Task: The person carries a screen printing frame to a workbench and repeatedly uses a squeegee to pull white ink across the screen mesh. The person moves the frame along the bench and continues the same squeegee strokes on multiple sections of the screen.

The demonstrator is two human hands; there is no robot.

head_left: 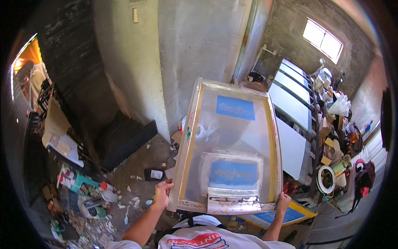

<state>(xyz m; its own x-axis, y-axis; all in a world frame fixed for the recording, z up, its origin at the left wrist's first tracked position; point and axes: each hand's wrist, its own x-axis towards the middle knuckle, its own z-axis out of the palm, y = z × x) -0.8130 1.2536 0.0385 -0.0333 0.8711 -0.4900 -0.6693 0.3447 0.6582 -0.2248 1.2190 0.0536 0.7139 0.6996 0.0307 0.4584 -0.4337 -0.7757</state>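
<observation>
A large screen-printing frame (232, 137), with a translucent mesh, yellow tape along its sides and two blue stencil patches, is held out in front of me, slightly tilted. My left hand (163, 191) is closed on its lower left corner, and my right hand (283, 202) grips its lower right corner. A metal strip with dark stains (233, 204) lies along the near end, below the lower blue patch. A second frame (265, 216), yellow-edged with blue, shows partly beneath it near my right forearm.
Right: a rack of white boards (290, 141), cluttered supplies (340, 137). Front: grey walls (186, 50), a door (236, 37), a dark textured step (128, 145). Left: a leaning tan-covered item (58, 124), a teal tool (76, 180), scattered debris on the concrete floor (128, 195).
</observation>
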